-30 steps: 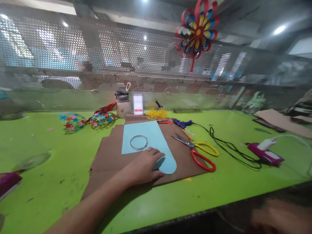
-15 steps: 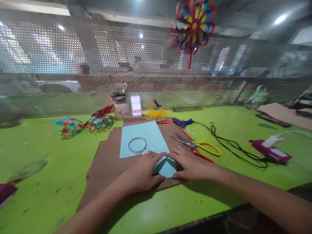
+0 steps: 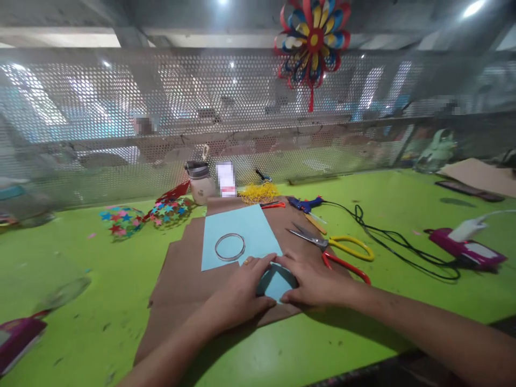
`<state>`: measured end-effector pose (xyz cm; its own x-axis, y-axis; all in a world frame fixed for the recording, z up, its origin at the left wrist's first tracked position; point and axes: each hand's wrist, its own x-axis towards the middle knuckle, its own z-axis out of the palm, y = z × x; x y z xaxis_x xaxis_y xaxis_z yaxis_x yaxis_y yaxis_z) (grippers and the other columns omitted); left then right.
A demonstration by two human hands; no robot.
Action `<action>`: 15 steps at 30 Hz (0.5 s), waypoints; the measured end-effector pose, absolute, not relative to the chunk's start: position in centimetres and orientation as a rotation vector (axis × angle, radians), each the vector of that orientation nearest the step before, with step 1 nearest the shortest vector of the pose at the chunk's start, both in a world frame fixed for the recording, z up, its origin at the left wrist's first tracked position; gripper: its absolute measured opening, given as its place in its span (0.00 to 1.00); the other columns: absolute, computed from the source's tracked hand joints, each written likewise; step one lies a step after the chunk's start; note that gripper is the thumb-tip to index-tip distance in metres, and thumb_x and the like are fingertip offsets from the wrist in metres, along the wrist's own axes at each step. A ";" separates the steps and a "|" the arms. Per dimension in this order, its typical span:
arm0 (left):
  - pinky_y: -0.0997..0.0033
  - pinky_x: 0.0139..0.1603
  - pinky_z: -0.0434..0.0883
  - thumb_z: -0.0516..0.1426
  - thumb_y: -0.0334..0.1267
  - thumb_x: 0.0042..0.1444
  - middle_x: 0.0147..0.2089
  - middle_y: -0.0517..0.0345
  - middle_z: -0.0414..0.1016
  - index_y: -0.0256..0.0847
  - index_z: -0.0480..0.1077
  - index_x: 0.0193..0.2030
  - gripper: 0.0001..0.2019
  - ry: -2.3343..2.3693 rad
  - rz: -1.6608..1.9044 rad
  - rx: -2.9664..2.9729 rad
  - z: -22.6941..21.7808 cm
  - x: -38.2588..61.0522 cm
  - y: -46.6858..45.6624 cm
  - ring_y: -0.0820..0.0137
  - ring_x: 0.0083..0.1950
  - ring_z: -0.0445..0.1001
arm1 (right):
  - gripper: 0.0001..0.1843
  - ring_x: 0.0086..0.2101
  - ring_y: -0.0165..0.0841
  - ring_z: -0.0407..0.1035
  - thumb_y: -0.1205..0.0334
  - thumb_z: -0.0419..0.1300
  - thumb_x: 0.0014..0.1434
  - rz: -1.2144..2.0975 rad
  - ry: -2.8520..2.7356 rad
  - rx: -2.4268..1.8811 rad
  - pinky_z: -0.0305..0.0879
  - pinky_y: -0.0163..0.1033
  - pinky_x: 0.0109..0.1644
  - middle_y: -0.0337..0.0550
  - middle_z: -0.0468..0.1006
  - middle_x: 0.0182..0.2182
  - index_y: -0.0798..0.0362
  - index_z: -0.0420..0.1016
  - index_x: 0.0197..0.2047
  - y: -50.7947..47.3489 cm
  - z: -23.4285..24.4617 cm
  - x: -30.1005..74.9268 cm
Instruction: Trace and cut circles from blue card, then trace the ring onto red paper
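Between my two hands is a small folded piece of light blue paper (image 3: pixel 277 282), with a raised crease pointing away from me. My left hand (image 3: pixel 242 290), a ring on one finger, grips its left side with thumb and fingers. On the other side my right hand (image 3: pixel 314 282) pinches the same piece, the fingertips of both hands nearly meeting at its top. Just beyond lies a larger light blue sheet (image 3: pixel 252 226) with a thin metal hoop (image 3: pixel 229 260) on it. Brown paper (image 3: pixel 185 285) is spread beneath everything.
Scissors (image 3: pixel 322 243) with yellow and red handles lie right of my hands. Behind them are a blue glue gun (image 3: pixel 306 205) and its black cable (image 3: pixel 387 243), running to a purple power strip (image 3: pixel 463 247). Star-covered ornaments (image 3: pixel 123 221), a jar (image 3: pixel 201 185) and yellow shreds (image 3: pixel 260 193) sit farther back.
The camera view has shifted, so the table things appear slightly lower and mostly farther right. Both hands stay on the folded paper, and more of the scissors' red handle shows.
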<state>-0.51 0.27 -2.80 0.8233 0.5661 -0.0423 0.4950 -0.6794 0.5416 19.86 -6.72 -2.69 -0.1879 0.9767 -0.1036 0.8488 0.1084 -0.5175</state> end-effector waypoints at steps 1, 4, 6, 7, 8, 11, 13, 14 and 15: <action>0.52 0.64 0.61 0.63 0.33 0.51 0.64 0.44 0.64 0.43 0.52 0.72 0.42 0.783 0.182 2.424 -3.0 -0.5 0.4 0.53 0.64 0.62 | 0.40 0.52 0.50 0.67 0.54 0.68 0.50 0.713 -2.096 -1.808 0.64 0.52 0.54 0.55 0.69 0.56 0.52 0.65 0.65 -6.6 -2.8 19.9; 0.55 0.65 0.60 0.63 0.32 0.51 0.66 0.48 0.63 0.47 0.52 0.72 0.42 0.759 0.241 2.365 -3.5 -0.6 0.7 0.56 0.65 0.63 | 0.34 0.44 0.43 0.70 0.62 0.67 0.49 0.779 -1.972 -1.744 0.66 0.46 0.48 0.49 0.75 0.48 0.52 0.70 0.61 -6.0 -3.5 20.1; 0.56 0.65 0.60 0.63 0.31 0.51 0.66 0.51 0.65 0.50 0.53 0.71 0.41 0.743 0.303 2.347 -3.7 -0.7 0.9 0.57 0.63 0.65 | 0.33 0.38 0.37 0.69 0.68 0.66 0.48 0.851 -1.863 -1.698 0.66 0.41 0.43 0.44 0.76 0.40 0.54 0.71 0.59 -5.4 -4.0 20.2; 0.56 0.64 0.61 0.63 0.31 0.51 0.65 0.52 0.66 0.52 0.54 0.71 0.41 0.737 0.330 2.332 -3.7 -0.7 1.0 0.57 0.61 0.66 | 0.33 0.35 0.35 0.68 0.70 0.66 0.47 0.897 -1.809 -1.680 0.65 0.40 0.40 0.42 0.76 0.36 0.54 0.72 0.58 -5.2 -4.2 20.3; 0.57 0.62 0.62 0.63 0.31 0.51 0.64 0.53 0.68 0.53 0.55 0.70 0.41 0.733 0.353 2.310 -3.7 -0.7 1.1 0.58 0.58 0.68 | 0.33 0.34 0.34 0.67 0.72 0.66 0.46 0.939 -1.758 -1.667 0.64 0.38 0.38 0.40 0.74 0.34 0.55 0.72 0.58 -4.9 -4.4 20.3; 0.59 0.55 0.66 0.63 0.30 0.49 0.56 0.53 0.74 0.51 0.61 0.68 0.38 0.724 0.400 2.133 -3.7 -0.5 1.3 0.60 0.50 0.72 | 0.37 0.31 0.31 0.64 0.74 0.66 0.43 1.048 -1.619 -1.640 0.62 0.35 0.33 0.36 0.69 0.31 0.54 0.71 0.59 -4.3 -4.8 20.3; 0.62 0.49 0.68 0.62 0.32 0.49 0.48 0.52 0.77 0.44 0.64 0.66 0.34 0.731 0.436 1.965 -3.9 -0.3 1.6 0.62 0.44 0.73 | 0.39 0.29 0.29 0.63 0.74 0.66 0.43 1.104 -1.527 -1.599 0.61 0.34 0.30 0.35 0.68 0.32 0.51 0.70 0.60 -4.0 -5.1 20.3; 0.64 0.45 0.68 0.61 0.34 0.49 0.44 0.52 0.77 0.40 0.65 0.65 0.33 0.735 0.453 1.897 -4.1 -0.2 1.8 0.63 0.42 0.73 | 0.39 0.29 0.29 0.63 0.74 0.66 0.43 1.125 -1.485 -1.567 0.60 0.33 0.30 0.34 0.67 0.32 0.49 0.69 0.61 -3.9 -5.2 20.3; 0.66 0.41 0.68 0.61 0.36 0.50 0.40 0.52 0.76 0.36 0.65 0.63 0.31 0.743 0.471 1.847 -4.3 -0.1 2.1 0.64 0.39 0.72 | 0.40 0.29 0.28 0.63 0.73 0.66 0.42 1.142 -1.447 -1.530 0.60 0.33 0.30 0.34 0.67 0.32 0.48 0.69 0.61 -3.8 -5.3 20.3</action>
